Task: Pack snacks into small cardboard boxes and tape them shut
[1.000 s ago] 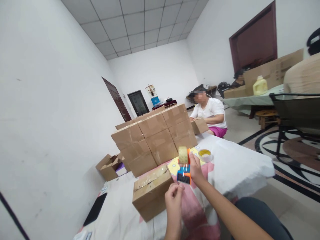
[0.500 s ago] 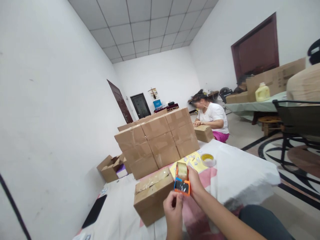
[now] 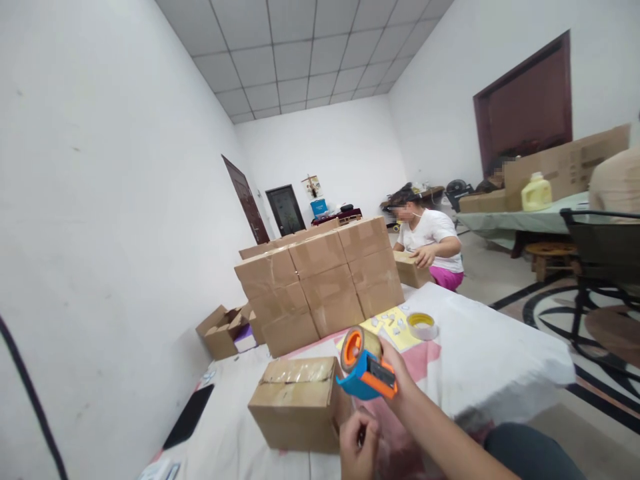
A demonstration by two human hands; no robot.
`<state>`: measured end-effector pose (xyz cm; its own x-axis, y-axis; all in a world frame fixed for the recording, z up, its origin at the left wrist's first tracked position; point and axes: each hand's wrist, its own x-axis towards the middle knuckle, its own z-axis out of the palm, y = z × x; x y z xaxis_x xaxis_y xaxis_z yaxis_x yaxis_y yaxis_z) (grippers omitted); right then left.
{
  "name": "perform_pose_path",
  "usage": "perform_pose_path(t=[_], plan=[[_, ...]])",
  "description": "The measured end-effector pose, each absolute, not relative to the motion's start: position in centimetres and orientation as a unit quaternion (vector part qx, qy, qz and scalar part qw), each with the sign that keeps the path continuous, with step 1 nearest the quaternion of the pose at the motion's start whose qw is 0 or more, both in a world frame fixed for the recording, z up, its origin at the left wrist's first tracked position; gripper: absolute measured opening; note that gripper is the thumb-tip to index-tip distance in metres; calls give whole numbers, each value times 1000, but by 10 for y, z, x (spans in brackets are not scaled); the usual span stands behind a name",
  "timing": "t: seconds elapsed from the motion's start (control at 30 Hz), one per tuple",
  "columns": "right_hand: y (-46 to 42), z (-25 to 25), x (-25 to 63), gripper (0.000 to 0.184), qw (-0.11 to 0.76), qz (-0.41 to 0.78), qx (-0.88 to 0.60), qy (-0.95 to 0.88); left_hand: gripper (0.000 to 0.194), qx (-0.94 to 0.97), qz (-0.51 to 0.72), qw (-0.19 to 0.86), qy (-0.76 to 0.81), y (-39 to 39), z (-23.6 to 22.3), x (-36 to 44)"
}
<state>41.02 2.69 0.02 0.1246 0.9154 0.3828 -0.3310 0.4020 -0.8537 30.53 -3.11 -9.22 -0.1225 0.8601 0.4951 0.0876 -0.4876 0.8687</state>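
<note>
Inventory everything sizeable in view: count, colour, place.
Cloth-covered table: 1, white-pink-yellow, foreground
Handheld plastic tape dispenser: 1, blue-orange, above table
Rectangular cardboard box: 1, brown, table front
Cardboard box stack: 1, brown, behind it
Ring-shaped tape roll: 1, yellow-white, right of stack
Flat rectangular slab: 1, black, left table edge
Open cardboard box: at least 1, brown, left rear
Co-workers: at least 2, one white-topped, background
Plastic jug: 1, pale yellow, background right
Framed chair: 1, dark, right edge
Doors: 2, dark, rear left
Left hand: 1, bare, beside rectangular box
Right hand: 1, bare, holding dispenser
</note>
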Motion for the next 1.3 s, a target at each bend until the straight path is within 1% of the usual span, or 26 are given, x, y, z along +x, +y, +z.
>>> perform_pose_path(t=[0.07, 0.1, 0.17, 0.27, 0.43, 0.53, 0.6, 0.67, 0.7, 0.73, 0.8, 0.87, 0.93, 0.97, 1.03, 1.1, 1.17, 1.23, 1.3], plan=[[43, 10, 417, 59, 696, 507, -296, -414, 53, 566, 620, 340, 424, -29, -100, 306], [51, 13, 421, 58, 699, 510, -299, -402, 53, 565, 614, 355, 422, -29, -100, 306], [69, 11, 430, 55, 704, 472, -322, -422, 49, 566, 603, 386, 409, -30, -96, 305], [88, -9, 440, 55, 684, 418, -377, -463, 45, 557, 603, 410, 397, -32, -86, 300], [105, -59, 451, 50, 634, 459, -415, -465, 52, 522, 629, 391, 423, -31, -76, 293], [107, -71, 457, 48, 620, 461, -441, -457, 61, 506, 632, 407, 424, -31, -71, 288], [105, -65, 460, 48, 662, 387, -487, -420, 63, 499, 635, 412, 423, -30, -69, 283], [100, -47, 460, 51, 710, 267, -516, -398, 62, 502, 635, 407, 424, -28, -70, 279], [96, -36, 458, 48, 720, 223, -511, -414, 62, 507, 632, 404, 424, -27, -72, 277], [90, -23, 455, 42, 715, 206, -491, -453, 64, 512, 631, 401, 423, -27, -73, 276], [73, 2, 446, 29, 656, 245, -422, -576, 71, 511, 640, 389, 422, -26, -77, 278], [52, 22, 436, 21, 558, 288, -359, -690, 77, 494, 663, 368, 425, -29, -77, 282], [33, 33, 428, 14, 453, 306, -317, -775, 77, 478, 682, 351, 428, -33, -74, 286], [25, 36, 425, 14, 410, 310, -304, -802, 76, 475, 686, 348, 427, -35, -72, 288], [15, 35, 421, 17, 361, 318, -291, -827, 73, 470, 692, 344, 427, -38, -68, 287], [11, 33, 419, 12, 348, 323, -290, -831, 72, 473, 691, 331, 436, -39, -65, 282], [12, 33, 418, 12, 352, 324, -285, -831, 77, 496, 665, 331, 449, -38, -64, 275], [14, 38, 419, 14, 394, 315, -286, -815, 91, 536, 602, 368, 464, -37, -65, 270], [16, 44, 422, 14, 458, 299, -291, -785, 101, 586, 519, 408, 470, -36, -66, 268]])
